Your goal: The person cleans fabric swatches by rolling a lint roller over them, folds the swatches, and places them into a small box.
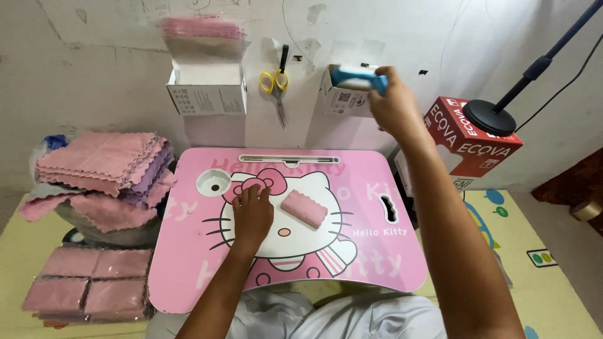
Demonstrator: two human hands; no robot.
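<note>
Fingers of my right hand (394, 103) grip a blue tool (359, 80) at the wall box (342, 98); my left hand (252, 212) lies flat, fingers spread, on the desk (188, 276), cloth roll (304, 208) just beside it.

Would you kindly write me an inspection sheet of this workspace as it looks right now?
Surface: small pink lap table with a cartoon print, set over the person's lap.
Job's things: folded pink cloth on the table; blue tool raised toward the wall.
Clutter: pile of pink cloths to the left; bagged pink cloths below it; yellow scissors hung on the wall; two open white boxes fixed to the wall; red carton.
Hands: left hand flat on the table beside the cloth; right hand grips the blue tool.
Cables: dark cable running past the stand.
Surroundings: scuffed white wall; black lamp stand; patterned floor mat.
</note>
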